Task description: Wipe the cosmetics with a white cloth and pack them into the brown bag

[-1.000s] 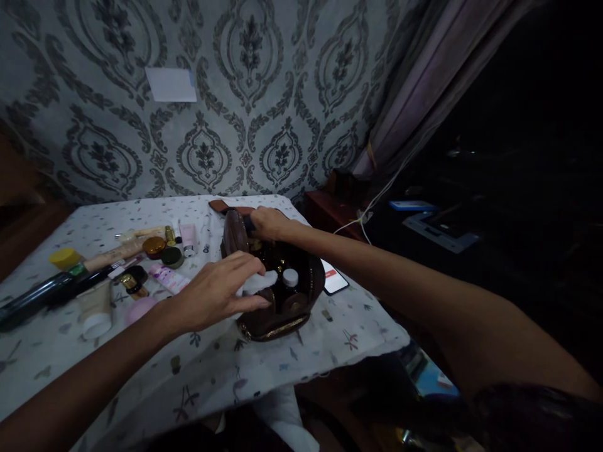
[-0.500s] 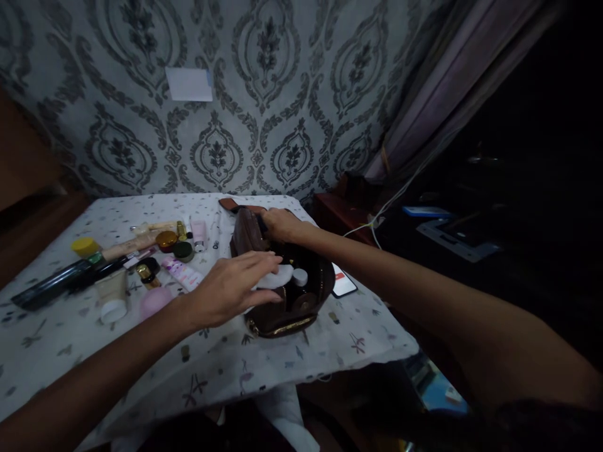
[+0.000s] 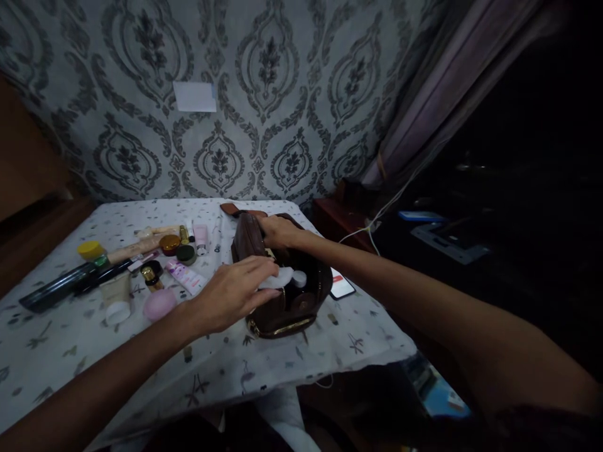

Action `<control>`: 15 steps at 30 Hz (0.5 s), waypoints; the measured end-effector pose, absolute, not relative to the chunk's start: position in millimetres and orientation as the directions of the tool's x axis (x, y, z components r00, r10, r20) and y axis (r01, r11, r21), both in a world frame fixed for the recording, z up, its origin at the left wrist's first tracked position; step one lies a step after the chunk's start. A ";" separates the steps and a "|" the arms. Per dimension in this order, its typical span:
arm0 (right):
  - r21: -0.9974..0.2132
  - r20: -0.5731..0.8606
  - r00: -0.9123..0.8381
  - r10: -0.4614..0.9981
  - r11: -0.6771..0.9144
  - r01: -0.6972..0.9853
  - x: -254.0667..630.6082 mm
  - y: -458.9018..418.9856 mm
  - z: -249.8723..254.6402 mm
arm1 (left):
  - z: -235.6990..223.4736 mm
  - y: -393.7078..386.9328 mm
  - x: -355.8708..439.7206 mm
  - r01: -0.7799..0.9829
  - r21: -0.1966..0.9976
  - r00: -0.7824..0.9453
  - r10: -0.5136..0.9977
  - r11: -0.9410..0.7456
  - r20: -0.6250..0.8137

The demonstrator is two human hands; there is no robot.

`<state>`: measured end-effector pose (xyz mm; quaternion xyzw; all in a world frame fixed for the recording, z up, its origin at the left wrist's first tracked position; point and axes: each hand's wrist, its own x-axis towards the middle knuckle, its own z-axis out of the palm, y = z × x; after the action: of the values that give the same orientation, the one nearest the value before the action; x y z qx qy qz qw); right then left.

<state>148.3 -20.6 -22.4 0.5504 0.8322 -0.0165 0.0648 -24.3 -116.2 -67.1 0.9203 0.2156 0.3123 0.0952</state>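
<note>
A dark brown handbag with a gold zipper stands unzipped on the cloth-covered table. My left hand is at the bag's near left side, thumb and fingers closed on a flat, rounded white piece over the opening; its exact kind is unclear. Beside that piece, a white round cap shows inside the dark interior. My right hand reaches across to the far side of the opening and grips the bag there, its fingertips partly hidden by the leather.
Left of the bag lie several cosmetics: a pink and white tube, a pink round item, a beige tube, a long dark bottle and an amber-lidded jar. A phone lies right of the bag. White cables hang beyond the table's right edge.
The view has tilted slightly, so the scene sits a little lower. Both hands keep nearly the same places; my right hand has sunk slightly deeper at the bag's far side.
</note>
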 end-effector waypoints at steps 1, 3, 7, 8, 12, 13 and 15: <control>0.022 -0.119 -0.395 0.911 0.400 0.916 148.4 -20.3 -21.8 | -67.0 -116.7 -24.6 0.337 0.314 0.713 0.458 -0.888 0.531; -0.026 -0.069 -0.394 0.916 0.393 0.919 150.9 -17.7 -21.0 | -66.1 -117.6 -25.1 0.337 0.318 0.717 0.460 -0.886 0.524; -0.073 -0.002 -0.319 0.948 0.318 0.945 161.4 -10.5 -20.0 | -64.9 -118.5 -26.1 0.328 0.323 0.714 0.457 -0.888 0.531; -0.080 -0.007 -0.318 0.948 0.317 0.945 163.6 -10.3 -19.5 | -65.1 -118.4 -26.4 0.327 0.323 0.713 0.457 -0.888 0.531; -0.126 -0.085 -0.478 0.874 0.466 0.876 164.5 -19.6 -16.4 | -66.4 -118.2 -27.3 0.328 0.334 0.715 0.463 -0.884 0.523; -0.120 -0.107 -0.510 0.854 0.498 0.859 163.0 -23.4 -15.6 | -66.5 -118.3 -27.4 0.327 0.336 0.716 0.463 -0.883 0.522; -0.088 -0.138 -0.530 0.837 0.523 0.848 159.5 -30.2 -14.2 | -66.3 -118.8 -27.8 0.328 0.336 0.720 0.464 -0.883 0.517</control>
<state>159.5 -30.2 -14.2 0.4832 0.8717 -0.0719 0.0390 -27.8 -118.8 -66.3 0.9206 0.2149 0.3066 0.1110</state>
